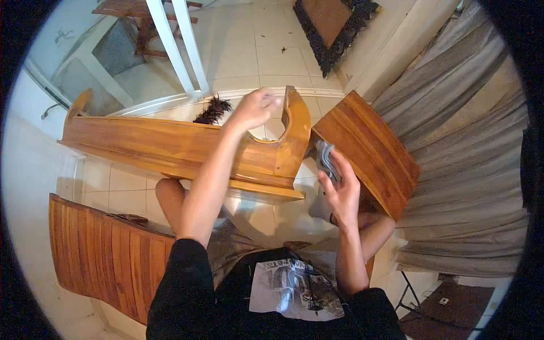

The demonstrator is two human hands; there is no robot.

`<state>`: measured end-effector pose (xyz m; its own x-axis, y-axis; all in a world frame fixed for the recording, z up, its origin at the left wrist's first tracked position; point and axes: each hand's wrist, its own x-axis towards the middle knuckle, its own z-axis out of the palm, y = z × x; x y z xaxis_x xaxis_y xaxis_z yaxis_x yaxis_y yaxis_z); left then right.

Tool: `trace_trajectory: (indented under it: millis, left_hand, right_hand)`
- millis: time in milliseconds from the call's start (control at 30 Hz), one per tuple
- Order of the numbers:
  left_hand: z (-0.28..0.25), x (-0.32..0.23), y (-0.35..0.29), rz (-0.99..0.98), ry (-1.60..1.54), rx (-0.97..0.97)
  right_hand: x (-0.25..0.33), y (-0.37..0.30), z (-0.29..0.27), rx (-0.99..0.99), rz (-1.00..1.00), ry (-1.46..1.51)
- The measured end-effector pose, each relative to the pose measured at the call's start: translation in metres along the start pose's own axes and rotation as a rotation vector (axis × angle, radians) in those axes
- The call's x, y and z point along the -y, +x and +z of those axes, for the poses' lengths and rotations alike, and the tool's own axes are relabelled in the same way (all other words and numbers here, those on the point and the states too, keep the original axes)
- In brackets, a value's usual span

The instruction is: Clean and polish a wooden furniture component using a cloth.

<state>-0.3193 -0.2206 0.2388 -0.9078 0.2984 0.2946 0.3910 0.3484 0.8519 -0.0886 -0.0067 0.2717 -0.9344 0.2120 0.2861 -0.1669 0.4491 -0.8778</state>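
Observation:
In front of me lies a long varnished wooden furniture piece (153, 141), with a raised, curved end (296, 139) on its right. My left hand (258, 109) is over this piece, beside the curved cutout. Its fingers are bent and smeared by motion, so whether they hold anything is unclear. Farther right, my right hand (343, 190) grips a folded grey cloth (326, 160) between thumb and fingers. The cloth is close to the left edge of a slatted wooden panel (368, 150) and apart from the curved end.
Another slatted wooden panel (102, 255) stands at my left. A dark feather duster (213, 110) lies behind the long piece. Grey curtains (453, 158) hang at the right. White door frames (178, 51) rise at the back left, and a dark-bordered mat (328, 22) lies beyond.

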Motion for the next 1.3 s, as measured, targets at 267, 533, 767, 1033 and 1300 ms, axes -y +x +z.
trace_trajectory:
  millis: [267,533,767,1033,1300]
  left_hand:
    - [-0.113,0.004,-0.121,-0.004,0.42,-0.293]
    - [-0.15,0.033,-0.144,-0.019,0.612,-0.236]
    - [-0.139,0.024,-0.147,-0.043,0.64,-0.258]
    - [-0.153,0.025,-0.137,0.074,0.489,-0.302]
    - [-0.163,0.001,-0.127,0.018,0.53,-0.244]
  right_hand:
    - [-0.018,0.088,0.053,0.061,-0.35,-0.308]
    - [0.018,0.022,0.041,0.485,-0.247,-0.444]
    - [0.033,0.003,0.057,0.426,-0.134,-0.676]
    - [0.043,0.024,0.078,0.284,-0.137,-0.739]
    - [0.052,0.005,0.087,0.152,-0.083,-0.616]
